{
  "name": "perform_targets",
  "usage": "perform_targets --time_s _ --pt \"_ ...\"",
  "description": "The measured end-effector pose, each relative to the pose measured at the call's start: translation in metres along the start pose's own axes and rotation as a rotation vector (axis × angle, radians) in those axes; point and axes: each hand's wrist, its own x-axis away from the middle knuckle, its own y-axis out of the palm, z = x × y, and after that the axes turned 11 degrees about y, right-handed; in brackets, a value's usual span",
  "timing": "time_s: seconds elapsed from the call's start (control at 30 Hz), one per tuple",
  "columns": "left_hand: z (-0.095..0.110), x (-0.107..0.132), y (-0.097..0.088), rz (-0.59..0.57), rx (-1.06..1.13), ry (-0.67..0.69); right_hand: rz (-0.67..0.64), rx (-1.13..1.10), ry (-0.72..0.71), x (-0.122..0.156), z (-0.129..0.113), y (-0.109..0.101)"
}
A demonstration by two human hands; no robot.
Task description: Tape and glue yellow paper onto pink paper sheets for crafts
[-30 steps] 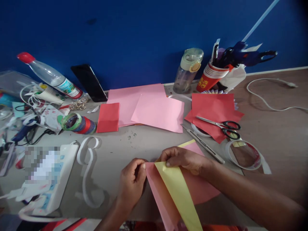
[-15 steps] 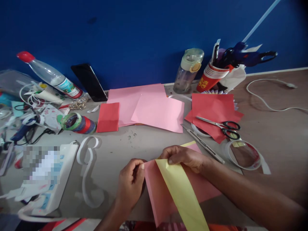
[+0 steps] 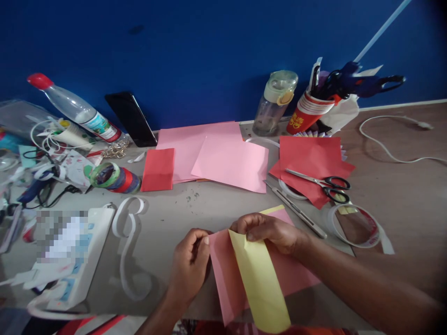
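My left hand [image 3: 190,265] pinches the top left corner of a pink paper sheet [image 3: 225,274] at the table's near edge. My right hand [image 3: 270,230] pinches the top of a folded yellow paper strip [image 3: 260,284] that lies over the pink sheet. Both papers hang partly over the front edge. A yellow and pink corner [image 3: 277,211] shows just behind my right hand.
Pink sheets [image 3: 223,156], a small red sheet [image 3: 158,170] and red sheets [image 3: 310,156] with scissors [image 3: 323,181] lie behind. A craft knife [image 3: 296,211], tape rolls [image 3: 356,225] [image 3: 113,177], bottles [image 3: 75,110] [image 3: 274,102], a phone [image 3: 131,118], a cup of tools [image 3: 310,109] and a power strip [image 3: 75,253] surround them.
The yellow strip has swung more upright and shifted slightly right over the pink sheet. Both hands stay pinched on the paper, almost in the same spot.
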Motion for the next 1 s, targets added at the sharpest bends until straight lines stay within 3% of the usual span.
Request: perform_targets --time_s 0.53,1.0 --pt "0.0030 0.0017 -0.0002 -0.010 0.083 -0.009 -0.053 -0.025 -0.073 0.0028 0.0005 0.0052" --pt "0.0096 0.0014 0.0006 -0.068 0.121 0.207 0.040 0.056 -0.119 0.0016 0.0077 0.0098"
